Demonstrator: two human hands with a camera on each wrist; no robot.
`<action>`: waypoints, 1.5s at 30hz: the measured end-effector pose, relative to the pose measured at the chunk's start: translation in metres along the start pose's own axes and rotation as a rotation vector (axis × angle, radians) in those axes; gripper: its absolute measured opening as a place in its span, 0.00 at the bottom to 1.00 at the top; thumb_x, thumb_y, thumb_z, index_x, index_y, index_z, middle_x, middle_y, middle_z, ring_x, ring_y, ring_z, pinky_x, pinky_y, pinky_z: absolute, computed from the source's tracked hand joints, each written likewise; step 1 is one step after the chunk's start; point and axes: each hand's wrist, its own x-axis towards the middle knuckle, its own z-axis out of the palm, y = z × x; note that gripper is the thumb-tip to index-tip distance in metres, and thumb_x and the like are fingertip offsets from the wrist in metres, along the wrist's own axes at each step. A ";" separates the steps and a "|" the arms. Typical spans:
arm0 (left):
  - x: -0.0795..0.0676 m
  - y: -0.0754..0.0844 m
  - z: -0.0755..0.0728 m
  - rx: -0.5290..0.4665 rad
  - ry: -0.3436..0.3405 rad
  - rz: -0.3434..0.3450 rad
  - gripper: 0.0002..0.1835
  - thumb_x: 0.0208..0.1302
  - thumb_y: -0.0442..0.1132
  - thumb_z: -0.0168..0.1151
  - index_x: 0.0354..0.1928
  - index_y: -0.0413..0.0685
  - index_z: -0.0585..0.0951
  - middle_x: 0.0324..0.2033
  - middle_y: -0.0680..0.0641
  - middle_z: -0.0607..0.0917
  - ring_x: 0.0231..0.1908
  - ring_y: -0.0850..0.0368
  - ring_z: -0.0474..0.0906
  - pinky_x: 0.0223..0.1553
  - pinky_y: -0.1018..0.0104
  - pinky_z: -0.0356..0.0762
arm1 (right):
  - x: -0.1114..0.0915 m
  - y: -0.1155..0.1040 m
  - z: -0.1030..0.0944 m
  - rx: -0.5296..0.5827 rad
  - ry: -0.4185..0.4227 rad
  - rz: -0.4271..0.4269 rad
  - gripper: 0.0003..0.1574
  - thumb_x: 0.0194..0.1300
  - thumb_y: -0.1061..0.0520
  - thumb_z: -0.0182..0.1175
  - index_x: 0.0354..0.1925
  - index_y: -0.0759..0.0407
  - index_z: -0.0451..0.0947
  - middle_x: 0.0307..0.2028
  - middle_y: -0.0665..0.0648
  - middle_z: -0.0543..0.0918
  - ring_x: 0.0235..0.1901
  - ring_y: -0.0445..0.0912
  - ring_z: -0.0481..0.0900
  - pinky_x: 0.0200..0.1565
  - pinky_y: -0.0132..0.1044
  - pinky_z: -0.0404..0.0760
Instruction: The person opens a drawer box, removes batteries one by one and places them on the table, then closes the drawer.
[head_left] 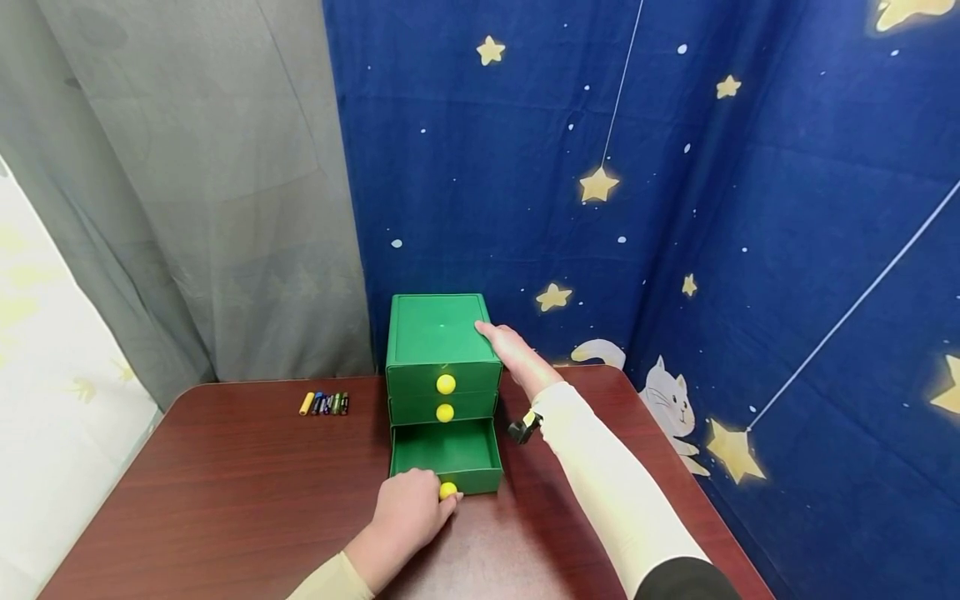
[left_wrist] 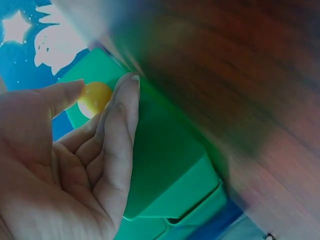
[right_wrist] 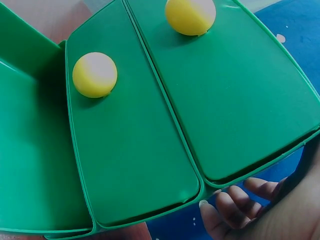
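Note:
A green drawer cabinet (head_left: 442,329) stands at the back of the table, with yellow knobs on its three drawers. Its bottom drawer (head_left: 442,454) is pulled out, and the inside that shows is bare. My left hand (head_left: 408,508) is at the front of this drawer, pinching its yellow knob (left_wrist: 94,99) between thumb and fingers. At the cabinet's right side, my right hand (head_left: 513,354) lays its thumb on the top edge, with the fingers (right_wrist: 232,207) loosely bent along the side wall. The middle drawer (right_wrist: 130,135) and top drawer (right_wrist: 240,95) are closed.
Left of the cabinet, a yellow cylinder (head_left: 307,403) lies in a row with several small dark battery-like cylinders (head_left: 331,404). Behind the reddish-brown table (head_left: 225,483) hang a grey curtain (head_left: 217,208) and a blue star-patterned curtain (head_left: 480,167).

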 end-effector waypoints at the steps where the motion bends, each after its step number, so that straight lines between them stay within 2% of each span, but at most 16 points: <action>1: 0.001 -0.001 0.001 0.003 0.005 -0.002 0.31 0.69 0.63 0.73 0.16 0.57 0.71 0.17 0.52 0.73 0.20 0.51 0.75 0.22 0.50 0.79 | 0.000 0.000 0.000 -0.001 0.001 0.000 0.51 0.81 0.27 0.53 0.79 0.64 0.66 0.72 0.66 0.75 0.72 0.60 0.72 0.77 0.56 0.68; 14: 0.012 -0.003 -0.001 -0.010 0.033 -0.007 0.32 0.69 0.61 0.74 0.15 0.57 0.70 0.16 0.52 0.71 0.19 0.49 0.75 0.22 0.49 0.79 | 0.001 0.001 0.000 -0.012 -0.003 0.006 0.53 0.80 0.27 0.53 0.82 0.64 0.63 0.76 0.66 0.71 0.76 0.60 0.69 0.78 0.57 0.66; 22: 0.018 -0.004 0.001 -0.009 -0.010 -0.028 0.31 0.70 0.63 0.73 0.16 0.55 0.72 0.17 0.51 0.72 0.20 0.49 0.75 0.23 0.50 0.80 | 0.000 0.001 -0.001 -0.011 -0.005 0.014 0.52 0.81 0.27 0.53 0.81 0.63 0.64 0.75 0.66 0.72 0.76 0.60 0.69 0.78 0.57 0.66; 34: 0.033 -0.008 0.003 -0.043 0.026 -0.041 0.32 0.71 0.61 0.73 0.14 0.55 0.71 0.15 0.51 0.71 0.18 0.50 0.74 0.20 0.51 0.77 | 0.000 0.001 -0.002 0.004 -0.011 0.010 0.50 0.81 0.27 0.53 0.79 0.63 0.67 0.72 0.65 0.75 0.74 0.60 0.71 0.78 0.56 0.67; 45: 0.048 -0.014 0.006 -0.052 0.018 -0.069 0.32 0.72 0.60 0.73 0.14 0.55 0.72 0.15 0.51 0.72 0.18 0.51 0.74 0.20 0.53 0.77 | -0.002 -0.002 -0.002 -0.005 -0.018 0.015 0.50 0.82 0.27 0.53 0.79 0.63 0.67 0.71 0.65 0.75 0.74 0.59 0.71 0.77 0.57 0.67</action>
